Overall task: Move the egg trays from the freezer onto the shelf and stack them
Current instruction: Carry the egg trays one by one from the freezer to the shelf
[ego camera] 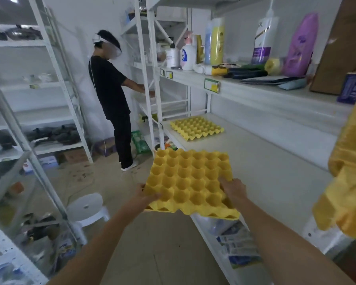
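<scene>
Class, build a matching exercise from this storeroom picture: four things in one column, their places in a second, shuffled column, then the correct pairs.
Things:
1. held egg tray
2. second egg tray
3. purple bottle
4. white stool

Places:
A. on the floor
B. upper shelf, standing upright
C. in both hands, left hand and right hand
D. lying flat on the lower shelf

Pairs: 1-C, 2-D, 3-B, 4-A

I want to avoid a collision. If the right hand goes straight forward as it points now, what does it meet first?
Probably nothing soon. The right hand, gripping the yellow moulded egg tray, points along the bare white shelf board; the yellow egg tray lying further back seems first, though depth is unclear.
</scene>
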